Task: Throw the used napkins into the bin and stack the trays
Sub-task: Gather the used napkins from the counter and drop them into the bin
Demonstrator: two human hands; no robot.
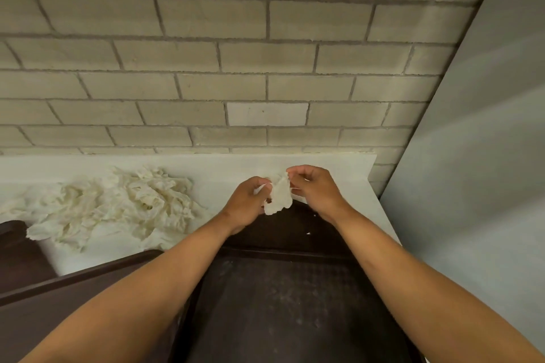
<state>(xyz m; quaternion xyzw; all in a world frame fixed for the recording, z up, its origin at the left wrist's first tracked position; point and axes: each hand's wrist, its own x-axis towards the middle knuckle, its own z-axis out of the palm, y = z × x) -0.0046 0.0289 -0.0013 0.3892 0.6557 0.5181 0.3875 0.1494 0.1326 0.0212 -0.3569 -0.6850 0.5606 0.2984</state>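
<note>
Holding a crumpled white napkin [278,196] between them, both hands hang above the far end of a dark brown tray [283,298]. The left hand [246,203] has its fingers [262,186] curled round the napkin's left side, and the right hand [314,190] pinches the napkin's upper right edge with its fingers [295,173] bent in toward the thumb. The napkin hangs down from the 2 grips, its lower lobe just over the tray's far rim.

Below the fingers and toward the person, the tray stretches back under both forearms; its floor is textured and dusted with pale specks, and a few white crumbs [308,233] lie on its far rim, just under the right wrist. Left of the left forearm, the rim of another dark tray [73,289] runs beside the first one, though whether the 2 touch is hidden by the arm.

Well to the left of the fingers, a loose pile of crumpled napkins [118,206] lies on the white table [221,168], apart from the hands. At the far left, beyond the pile's near corner, a dark brown thing [17,247] sits on the table; too little shows to tell what it is.

Behind the fingers rises a pale brick wall [236,53], and to their right a plain grey panel [477,186] stands beside the table's end.
</note>
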